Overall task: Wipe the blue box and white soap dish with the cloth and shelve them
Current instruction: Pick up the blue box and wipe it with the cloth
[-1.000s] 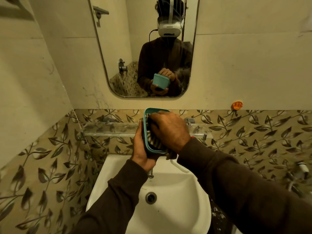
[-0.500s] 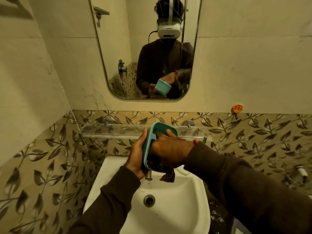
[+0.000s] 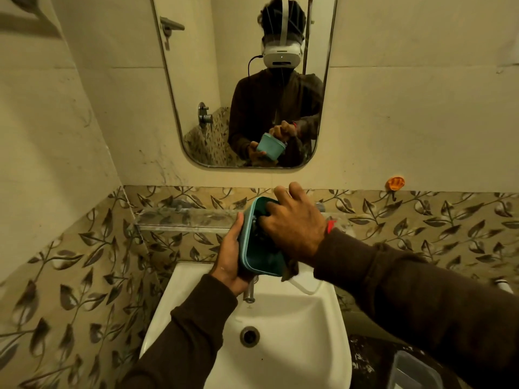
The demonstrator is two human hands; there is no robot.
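From the head camera I see both hands raised over a white sink (image 3: 323, 327), in front of a tiled wall with a leaf pattern. The left hand (image 3: 229, 258) cups the blue box (image 3: 259, 255) from its left side and underneath, fingers (image 3: 238, 228) curled closed around its outer wall. The box is tilted so its open mouth faces the right hand. The right hand (image 3: 295, 228) reaches into that mouth, its fingers bunched around a dark cloth (image 3: 289, 269) pressed against the inside; a corner of the cloth hangs out below the box's lower rim. Two of the right fingers stick up above the box's top edge. A red band shows at the right wrist.

Just behind the fingers runs a clear glass shelf (image 3: 179, 217) fixed to the wall. Directly below the left hand stands a metal tap (image 3: 250, 292). Above, a mirror (image 3: 196, 130) reflects the person holding the box. I cannot make out the soap dish with certainty.
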